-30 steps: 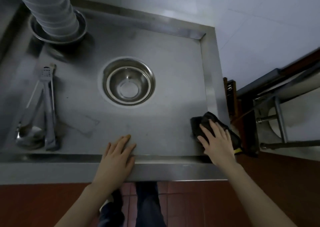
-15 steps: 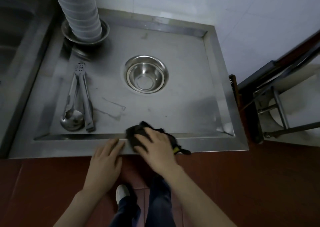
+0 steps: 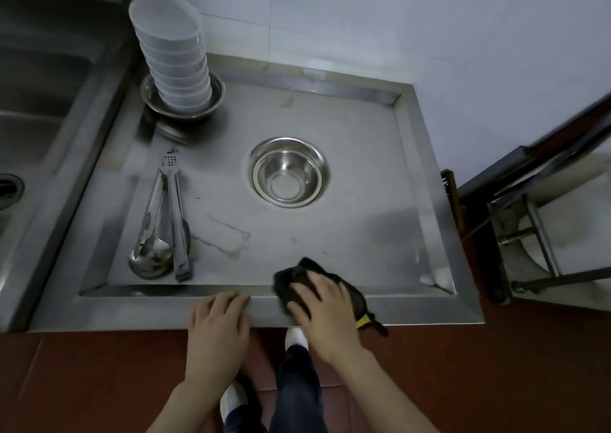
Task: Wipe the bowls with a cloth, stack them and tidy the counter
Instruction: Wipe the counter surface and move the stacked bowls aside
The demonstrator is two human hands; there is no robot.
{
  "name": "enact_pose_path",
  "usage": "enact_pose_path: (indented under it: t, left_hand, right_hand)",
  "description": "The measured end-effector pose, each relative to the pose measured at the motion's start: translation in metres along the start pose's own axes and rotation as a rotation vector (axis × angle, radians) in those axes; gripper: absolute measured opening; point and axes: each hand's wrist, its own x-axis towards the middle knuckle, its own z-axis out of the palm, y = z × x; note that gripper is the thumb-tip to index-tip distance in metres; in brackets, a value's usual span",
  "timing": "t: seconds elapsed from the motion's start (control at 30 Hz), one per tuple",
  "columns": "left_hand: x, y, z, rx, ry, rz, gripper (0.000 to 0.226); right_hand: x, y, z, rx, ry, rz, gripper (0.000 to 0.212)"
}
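Note:
A tall stack of white plastic bowls [image 3: 175,55] stands in a steel bowl [image 3: 215,101] at the counter's back left. One empty steel bowl [image 3: 289,176] sits alone in the middle of the steel counter [image 3: 363,174]. My right hand [image 3: 325,313] presses a black cloth [image 3: 294,278] flat on the counter's front rim, fingers spread. My left hand [image 3: 216,326] rests on the front rim just left of the cloth, fingers lightly bent, holding nothing.
Steel tongs [image 3: 175,214] and a ladle [image 3: 152,257] lie at the counter's left. A sink [image 3: 36,108] adjoins on the far left. A metal stand with a white basin [image 3: 549,234] is at the right. Red floor tiles lie below.
My right hand has slid the cloth left along the front rim, from the right corner to beside my left hand. The view has pulled back and shifted right.

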Motion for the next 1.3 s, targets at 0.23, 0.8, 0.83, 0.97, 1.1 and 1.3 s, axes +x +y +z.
enact_pose_path:
  t: [0.23, 0.8, 0.83, 0.97, 1.1, 1.3]
  left_hand:
    - [0.055, 0.022, 0.016, -0.013, -0.075, -0.004, 0.046]
    - [0.217, 0.037, -0.068, -0.326, 0.095, -0.29, 0.04]
    - [0.229, 0.029, -0.078, -0.376, 0.14, -0.343, 0.039]
    - [0.282, -0.002, -0.114, -0.61, 0.313, -0.516, 0.039]
    - [0.341, -0.042, -0.136, -0.733, 0.344, -0.57, 0.05]
    - [0.4, -0.079, -0.146, -0.638, 0.246, -0.521, 0.075]
  right_hand:
    - [0.051, 0.036, -0.005, 0.072, -0.12, -0.117, 0.059]
    - [0.264, 0.035, -0.072, 0.446, -0.063, -0.095, 0.039]
    - [0.279, 0.015, -0.074, 0.549, -0.103, -0.093, 0.04]
    - [0.335, -0.052, -0.085, 0.778, -0.205, -0.018, 0.043]
    - [0.387, -0.106, -0.086, 0.739, -0.25, -0.055, 0.051]
    - [0.451, -0.162, -0.069, 0.69, -0.262, 0.054, 0.055]
